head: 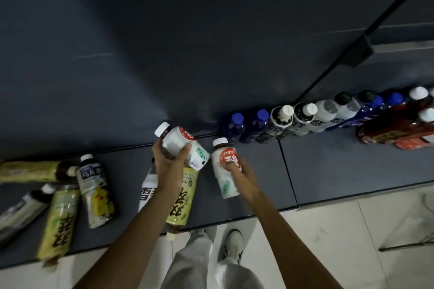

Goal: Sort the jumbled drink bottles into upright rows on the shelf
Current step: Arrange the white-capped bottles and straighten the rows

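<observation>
A white bottle (182, 145) is gripped in the curled left hand (169, 161), tilted, cap up-left, above the shelf (328, 166), while just right of it a second white bottle (225, 168) is held near-upright, cap away, by the wrapped right hand (239, 171), both forearms extended forward.

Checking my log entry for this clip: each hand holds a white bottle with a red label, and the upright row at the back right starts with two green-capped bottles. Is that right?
Not quite. In the head view the left hand and right hand each grip a white bottle, but the upright row starts with two blue-capped bottles, not green-capped.
</observation>
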